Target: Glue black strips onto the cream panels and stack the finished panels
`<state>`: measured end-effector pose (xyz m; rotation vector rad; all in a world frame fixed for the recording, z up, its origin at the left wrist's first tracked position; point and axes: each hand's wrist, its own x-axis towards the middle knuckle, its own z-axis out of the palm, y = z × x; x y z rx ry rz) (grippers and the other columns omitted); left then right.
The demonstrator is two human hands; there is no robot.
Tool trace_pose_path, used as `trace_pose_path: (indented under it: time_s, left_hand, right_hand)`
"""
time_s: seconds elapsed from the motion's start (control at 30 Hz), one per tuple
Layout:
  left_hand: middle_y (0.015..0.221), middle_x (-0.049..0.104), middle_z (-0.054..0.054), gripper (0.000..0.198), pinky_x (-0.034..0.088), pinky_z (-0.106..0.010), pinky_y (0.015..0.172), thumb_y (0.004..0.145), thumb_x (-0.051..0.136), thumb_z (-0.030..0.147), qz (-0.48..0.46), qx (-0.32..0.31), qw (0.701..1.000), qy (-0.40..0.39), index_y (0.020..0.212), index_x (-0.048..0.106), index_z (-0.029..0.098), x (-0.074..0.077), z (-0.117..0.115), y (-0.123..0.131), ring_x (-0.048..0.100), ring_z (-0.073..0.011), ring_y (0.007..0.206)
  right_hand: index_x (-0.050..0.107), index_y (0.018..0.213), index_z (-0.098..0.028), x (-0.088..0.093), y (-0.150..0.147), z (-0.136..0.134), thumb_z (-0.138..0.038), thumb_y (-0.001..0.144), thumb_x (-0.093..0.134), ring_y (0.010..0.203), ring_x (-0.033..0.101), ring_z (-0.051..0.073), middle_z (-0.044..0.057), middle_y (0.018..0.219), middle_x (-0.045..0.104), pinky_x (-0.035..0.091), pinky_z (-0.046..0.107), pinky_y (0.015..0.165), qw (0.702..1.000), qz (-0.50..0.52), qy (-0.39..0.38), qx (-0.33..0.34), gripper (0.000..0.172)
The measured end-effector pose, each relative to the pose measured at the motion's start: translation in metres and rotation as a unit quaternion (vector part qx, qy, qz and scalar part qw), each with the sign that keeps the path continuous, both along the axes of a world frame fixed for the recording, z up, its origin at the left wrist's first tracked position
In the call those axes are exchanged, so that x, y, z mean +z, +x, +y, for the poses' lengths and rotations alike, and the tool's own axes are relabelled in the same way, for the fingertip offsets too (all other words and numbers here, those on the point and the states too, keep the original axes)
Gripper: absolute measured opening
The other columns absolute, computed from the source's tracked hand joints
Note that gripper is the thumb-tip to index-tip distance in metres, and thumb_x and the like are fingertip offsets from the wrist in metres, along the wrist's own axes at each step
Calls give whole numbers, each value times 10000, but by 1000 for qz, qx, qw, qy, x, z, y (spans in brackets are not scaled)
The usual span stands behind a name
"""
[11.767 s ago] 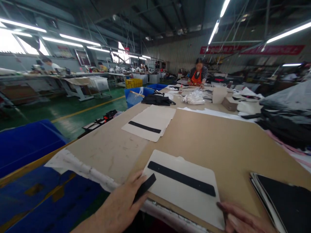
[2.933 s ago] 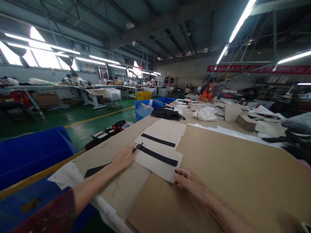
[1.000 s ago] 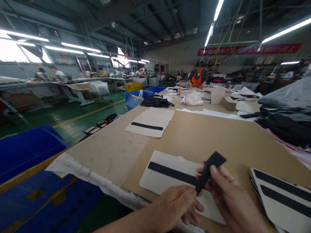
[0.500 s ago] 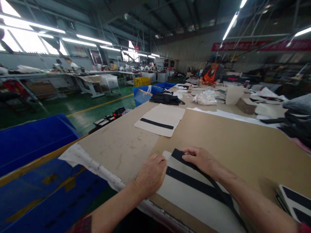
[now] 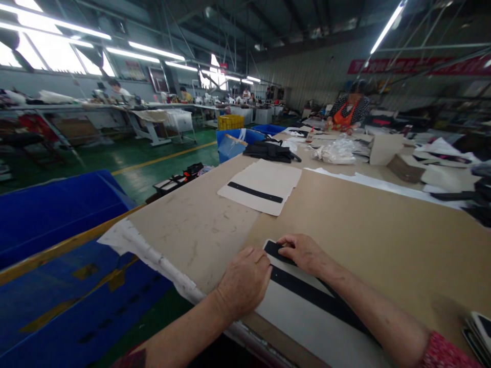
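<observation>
A pale board (image 5: 286, 319) lies at the table's near edge with a black strip (image 5: 307, 294) across it. My left hand (image 5: 247, 278) is closed at the board's left edge; what its curled fingers hold, if anything, is hidden. Along the far edge runs a second black strip (image 5: 273, 250), its left end flat on the board's corner. The fingers of my right hand (image 5: 301, 251) are closed on this strip near that end, and the rest of it passes beneath my right forearm. Farther off lies another pale board (image 5: 264, 176) with one black strip (image 5: 255, 192).
Stacked pieces (image 5: 479, 332) lie at the lower right. Black fabric (image 5: 270, 151) and a clear plastic bundle (image 5: 335, 152) sit farther back. A person in an orange apron (image 5: 344, 117) is at the far end. Blue bins (image 5: 61, 214) stand left of the table (image 5: 192, 225).
My right hand has moved slightly left and down with the second strip, whose raised end now lies against the board's corner. The view has shifted slightly. My left hand stays at the board's edge.
</observation>
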<state>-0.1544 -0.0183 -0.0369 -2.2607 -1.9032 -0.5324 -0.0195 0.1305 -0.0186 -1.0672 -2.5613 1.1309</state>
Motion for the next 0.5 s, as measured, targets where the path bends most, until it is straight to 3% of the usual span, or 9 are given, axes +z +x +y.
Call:
trace_pose_path:
  time_s: [0.1,0.23,0.37,0.5]
  left_hand:
    - [1002,630,-89,199,453,-391,904,960,419,185,-15,21,1000,-4,983,616,167,0,1,1,560,-232,974]
    - [1278,580,-127,326,414,-419,970,944,421,182,19,30,999,-19,1235,555,126,0,5,3,521,-261,1091]
    - [1353,558,-134,392,418,-424,953,937,415,194,60,26,997,-46,1294,548,99,1,7,2,513,-273,1067]
    - [1362,561,-132,404,410,-422,982,947,404,211,83,20,995,-45,1295,562,80,1,9,1,508,-280,1096]
  right_hand:
    - [743,938,-209,0,0,0,-244,800,605,670,601,165,15,735,711,408,277,630,1000,-11,27,3,198]
    - [750,948,-211,2,-4,-2,-231,806,579,714,626,180,29,795,736,428,286,668,998,-28,49,21,223]
    - [740,996,-183,11,-3,-4,-230,794,591,737,627,186,51,832,734,431,294,681,998,-36,54,15,255]
    - [676,1149,-185,25,36,9,-216,697,670,831,626,187,47,977,716,447,287,727,998,-38,-18,50,453]
